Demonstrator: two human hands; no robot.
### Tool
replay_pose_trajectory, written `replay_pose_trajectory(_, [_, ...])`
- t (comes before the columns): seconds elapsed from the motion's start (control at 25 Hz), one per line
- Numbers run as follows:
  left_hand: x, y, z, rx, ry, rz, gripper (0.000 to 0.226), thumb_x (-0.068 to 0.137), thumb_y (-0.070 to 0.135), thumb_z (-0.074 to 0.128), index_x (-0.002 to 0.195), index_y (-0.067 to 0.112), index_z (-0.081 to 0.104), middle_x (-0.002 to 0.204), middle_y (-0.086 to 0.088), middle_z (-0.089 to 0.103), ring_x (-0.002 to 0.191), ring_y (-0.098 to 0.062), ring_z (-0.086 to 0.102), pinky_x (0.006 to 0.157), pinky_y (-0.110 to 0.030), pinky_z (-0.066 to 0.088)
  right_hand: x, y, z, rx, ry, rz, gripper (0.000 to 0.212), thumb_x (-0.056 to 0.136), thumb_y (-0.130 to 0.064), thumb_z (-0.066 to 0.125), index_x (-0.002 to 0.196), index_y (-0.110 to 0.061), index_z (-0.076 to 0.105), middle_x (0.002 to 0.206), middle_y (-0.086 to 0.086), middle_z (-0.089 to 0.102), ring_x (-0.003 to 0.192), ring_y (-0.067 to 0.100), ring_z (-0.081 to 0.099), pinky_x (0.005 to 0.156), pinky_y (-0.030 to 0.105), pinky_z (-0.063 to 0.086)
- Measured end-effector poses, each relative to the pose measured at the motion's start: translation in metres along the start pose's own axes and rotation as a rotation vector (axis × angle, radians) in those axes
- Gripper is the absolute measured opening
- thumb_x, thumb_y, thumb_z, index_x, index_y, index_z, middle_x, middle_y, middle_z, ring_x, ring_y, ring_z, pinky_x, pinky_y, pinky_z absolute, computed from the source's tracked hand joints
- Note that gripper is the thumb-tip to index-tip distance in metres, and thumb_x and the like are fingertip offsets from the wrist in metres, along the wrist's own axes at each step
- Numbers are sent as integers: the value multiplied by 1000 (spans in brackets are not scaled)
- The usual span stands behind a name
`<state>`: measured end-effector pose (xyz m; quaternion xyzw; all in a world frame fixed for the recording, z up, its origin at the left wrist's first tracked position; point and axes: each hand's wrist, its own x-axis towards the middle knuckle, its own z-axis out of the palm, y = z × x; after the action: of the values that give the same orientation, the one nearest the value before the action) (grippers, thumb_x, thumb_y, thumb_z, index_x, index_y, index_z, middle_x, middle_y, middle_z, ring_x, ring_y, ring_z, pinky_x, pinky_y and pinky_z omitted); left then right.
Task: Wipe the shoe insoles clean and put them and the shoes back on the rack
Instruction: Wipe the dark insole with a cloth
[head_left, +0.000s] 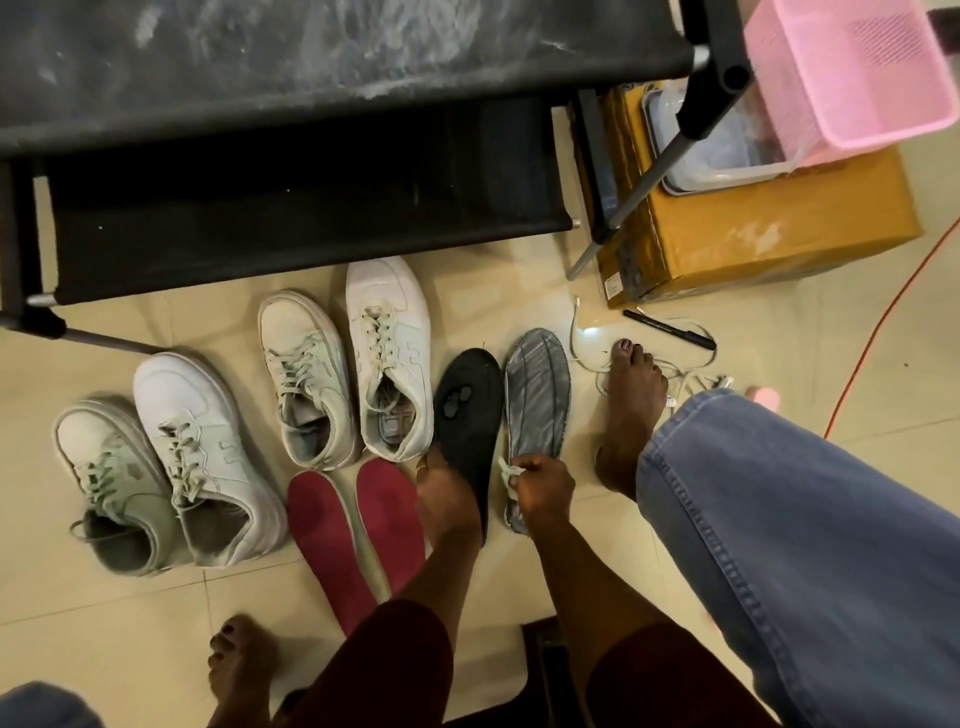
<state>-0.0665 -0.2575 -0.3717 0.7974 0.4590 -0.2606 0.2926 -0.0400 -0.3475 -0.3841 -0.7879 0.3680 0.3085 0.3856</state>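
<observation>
Black insole (470, 410), centre frame on the floor (493, 265), has its heel hidden under the left grip (448, 496), which holds its edge. The right grip (543, 480) pinches a crumpled wipe (506, 470) on the grey insole (537, 384) just beside it. The left arm covers part of the red insoles (322, 525).

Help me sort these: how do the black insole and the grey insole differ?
The black insole is plain dark with bumps; the grey insole has dark curved lines. The left hand lies on the black one; the right hand, pinching a cloth, touches the grey. Both lie side by side.
</observation>
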Motion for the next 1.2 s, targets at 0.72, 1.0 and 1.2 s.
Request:
replay_pose_trajectory(0.72, [-15, 36, 9, -150, -462, 196, 33, 97, 12, 44, 130, 8, 49, 122, -15, 58, 111, -29, 56, 84, -28, 43, -5, -1, -41, 246, -29, 373, 16, 83, -9, 66, 88, 5, 62, 95, 18, 60, 89, 29, 58, 78, 34, 48])
replay_pose_trajectory(1.0, [-96, 15, -105, -670, -436, 127, 20, 90, 9, 53, 110, 9, 54, 103, -13, 63, 93, -25, 62, 86, -43, 51, -129, -49, -82, 361, -124, 226, 8, 77, 1, 68, 71, 4, 64, 77, 17, 65, 63, 26, 58, 63, 32, 49])
replay_pose_trajectory(1.2, [-172, -22, -192, -1102, -350, -99, 27, 80, 24, 61, 98, 4, 57, 89, -12, 60, 80, -26, 59, 72, -35, 51, -242, -73, -97, 306, -381, -44, 12, 79, 19, 55, 80, 13, 65, 73, 16, 56, 52, 21, 46, 49, 27, 39])
